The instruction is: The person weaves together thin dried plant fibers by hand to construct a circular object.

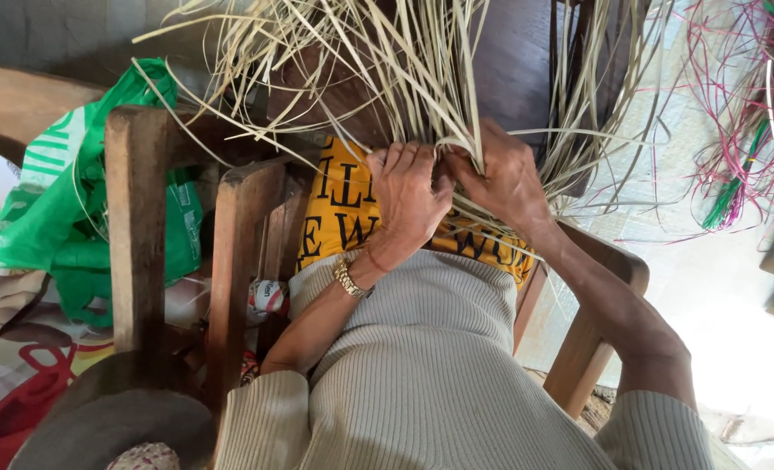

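Many thin pale straw strips fanned up and out from the spot where two hands met. There were too many to count. They sat on the person's lap, on top of a yellow cloth with black letters.

The left hand was curled over, with its fingers pressed close together on the strips where they crossed. The right hand pinched a few strips between thumb and fingers, right beside the left hand. The two hands touched.

The strips looked very light, dry and thin. They bent in soft curves, so they seemed springy and not hard. They might snap or split if folded too sharply, I think. They also looked smooth, so they could slip out of a loose grip. The best place to hold them seemed to be low down, near the tight middle, where the hands were. The loose tips would just flop about.

One gold watch was on the left wrist. One green plastic bag lay off to the side, next to a wooden chair frame. One bunch of pink and green strips lay on the floor, well apart from the hands.
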